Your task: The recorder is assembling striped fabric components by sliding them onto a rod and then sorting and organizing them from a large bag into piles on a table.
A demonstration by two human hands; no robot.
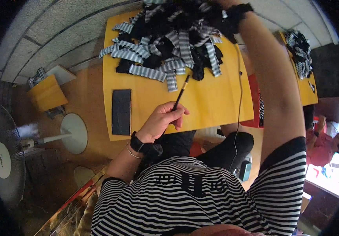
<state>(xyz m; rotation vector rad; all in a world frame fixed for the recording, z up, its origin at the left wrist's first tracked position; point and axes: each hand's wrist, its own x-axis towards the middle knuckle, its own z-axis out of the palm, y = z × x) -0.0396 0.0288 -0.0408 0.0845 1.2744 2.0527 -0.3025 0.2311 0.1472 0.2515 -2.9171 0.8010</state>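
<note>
My left hand is closed around a thin black stick with a gold band, above the near part of the yellow table. The stick slants up toward a heap of grey-and-white striped and black cloth strips. My right arm stretches far forward along the table's right side. At the top edge, my right hand is beside the heap, its fingers cut off or out of sight. Black cloth surrounds or lies against that wrist.
A dark flat phone-like slab lies at the table's left edge. A cable runs down the right side. A fan stands left. Right are a red bin, another table with striped cloth, and a person in pink.
</note>
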